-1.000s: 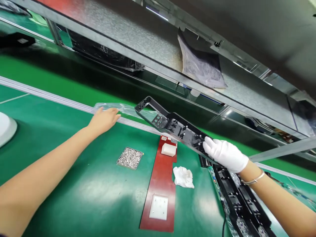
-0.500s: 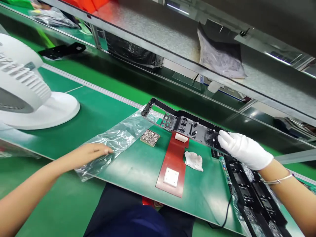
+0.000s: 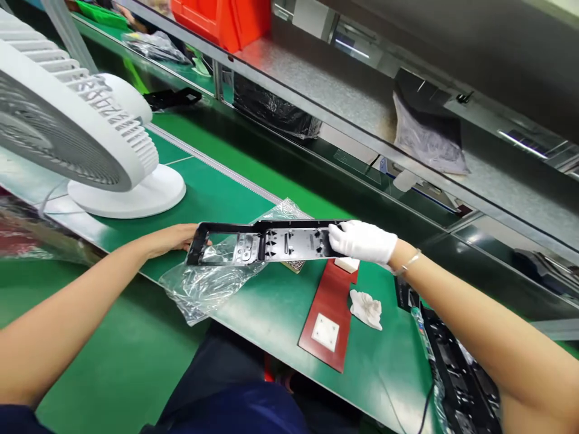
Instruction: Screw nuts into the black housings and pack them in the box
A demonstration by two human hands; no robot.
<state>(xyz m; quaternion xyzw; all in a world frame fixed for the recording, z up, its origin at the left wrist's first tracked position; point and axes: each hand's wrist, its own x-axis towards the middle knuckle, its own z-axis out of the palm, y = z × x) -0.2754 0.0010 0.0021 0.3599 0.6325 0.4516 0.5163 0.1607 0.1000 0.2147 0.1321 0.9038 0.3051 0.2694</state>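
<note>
Overhead, from the head camera, the person's two arms reach out over a green bench [image 3: 253, 313]. The right hand [image 3: 362, 242], in a white glove, has its fingers [image 3: 340, 235] clenched on the right end of a long black plastic frame [image 3: 266, 243], which is held level above the bench. The bare left hand [image 3: 174, 236] meets the frame's left end, which has an open rectangular window; the frame hides most of the fingers there, so whether they are closed on it cannot be told.

Under and just behind the frame lies a crumpled clear plastic bag [image 3: 212, 286], spread across the bench's near edge. A small tray of tiny metal parts [image 3: 295, 266] peeks out below the frame's middle. To the right lies a dark red fixture plate [image 3: 332, 301] with a white square block [image 3: 325, 332] near its front end and another white block [image 3: 346, 264] at its far end, close under the gloved hand. A crumpled white cloth [image 3: 366, 308] sits just beside the plate. Further right, more black frames [image 3: 456, 367] are stacked at the bench's edge.

A white desk fan [image 3: 76, 126] stands at the left. Behind the bench runs a metal shelf [image 3: 325, 96] carrying a red bin [image 3: 226, 21] and a grey plastic bag [image 3: 427, 141].
</note>
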